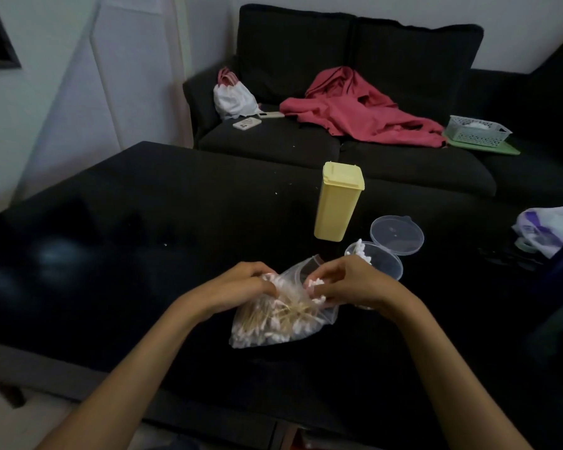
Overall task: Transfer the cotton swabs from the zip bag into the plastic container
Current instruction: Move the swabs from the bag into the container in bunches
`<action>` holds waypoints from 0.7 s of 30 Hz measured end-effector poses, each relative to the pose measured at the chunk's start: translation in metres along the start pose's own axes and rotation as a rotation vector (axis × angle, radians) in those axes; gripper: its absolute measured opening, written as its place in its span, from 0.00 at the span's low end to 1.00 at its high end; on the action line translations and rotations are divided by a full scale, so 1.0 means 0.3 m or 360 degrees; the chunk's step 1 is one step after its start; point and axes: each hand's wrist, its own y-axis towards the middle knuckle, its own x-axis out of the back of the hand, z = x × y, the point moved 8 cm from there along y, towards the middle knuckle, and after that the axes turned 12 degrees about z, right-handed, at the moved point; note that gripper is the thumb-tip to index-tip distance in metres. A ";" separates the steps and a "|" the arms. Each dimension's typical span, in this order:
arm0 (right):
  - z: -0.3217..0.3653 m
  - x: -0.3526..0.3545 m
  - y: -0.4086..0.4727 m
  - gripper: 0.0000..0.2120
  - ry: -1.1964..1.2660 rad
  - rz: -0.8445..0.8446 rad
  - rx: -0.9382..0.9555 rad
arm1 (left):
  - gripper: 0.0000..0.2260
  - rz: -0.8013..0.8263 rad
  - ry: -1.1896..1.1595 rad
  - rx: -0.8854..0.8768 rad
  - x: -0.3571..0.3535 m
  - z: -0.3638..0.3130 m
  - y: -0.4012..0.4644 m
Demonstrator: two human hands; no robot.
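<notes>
Swabs point(275, 316) could spill onto the desk point(111, 222): right hand point(348, 284) pinches a loose bunch, left hand point(241, 284) grips the bag point(325, 315); tub point(384, 264) sits just beside.

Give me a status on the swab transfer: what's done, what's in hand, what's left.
Done: the clear round container stands open with its lid flipped back, a few swabs already upright inside. In hand: the left hand holds the zip bag while the right hand pinches a small bunch of cotton swabs at its mouth. Left: most swabs remain in the bag.
</notes>
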 end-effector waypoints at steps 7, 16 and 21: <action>0.026 0.017 0.011 0.13 -0.0123 -0.0306 0.0083 | 0.17 -0.0041 -0.0099 -0.0020 0.012 0.003 -0.005; 0.013 -0.001 0.012 0.04 -0.0004 -0.0116 0.0048 | 0.13 -0.0019 -0.0008 -0.0068 0.000 0.009 0.013; 0.093 0.082 -0.044 0.06 -0.0195 -0.0447 0.0343 | 0.11 -0.0118 -0.0362 -0.0010 0.028 0.021 0.013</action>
